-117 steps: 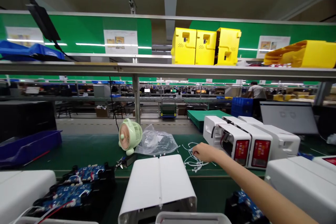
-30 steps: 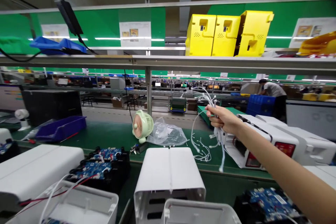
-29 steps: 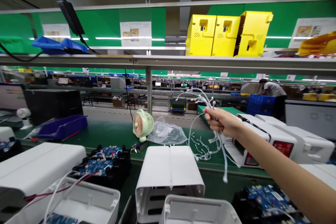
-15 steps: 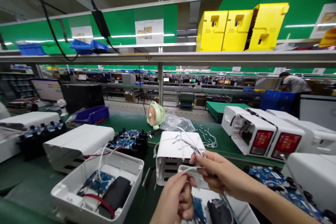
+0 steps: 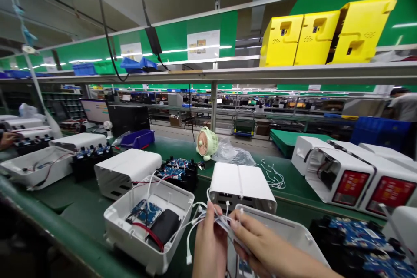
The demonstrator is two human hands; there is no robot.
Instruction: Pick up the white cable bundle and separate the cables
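two hands meet low in the view, both closed on one bundle of white cable ties (image 5: 208,217). left hand (image 5: 210,247): fingers curled round the bundle from the left, thumb up against it; loose tie ends droop out to its left. right hand (image 5: 257,247): fingers pinched tight on the same bundle from the right, forearm running off the bottom right corner. the bundle sits between the two hands, lifted clear of the belt.

left to right from the hands:
- far left, an open white housing (image 5: 35,167) with wiring, and a black battery pack (image 5: 91,158) just behind it.
- left of the left hand, well apart, a closed white cover (image 5: 127,169) lying on the green belt (image 5: 65,195).
- just left of the left hand, an open white case (image 5: 150,221) with a blue board, a black block and red wires inside.
- beyond that case, a black pack with blue circuit board (image 5: 177,171).
- straight beyond the hands, a white ribbed cover (image 5: 241,184); farther off a small green fan (image 5: 206,142) and a clear plastic bag (image 5: 236,155).
- under the right hand, a white case rim (image 5: 283,230); contents mostly hidden.
- beyond and right of the right hand, more loose white ties (image 5: 273,176) on the belt.
- far right, white units with red labels (image 5: 352,178); yellow housings (image 5: 325,37) on the shelf above.
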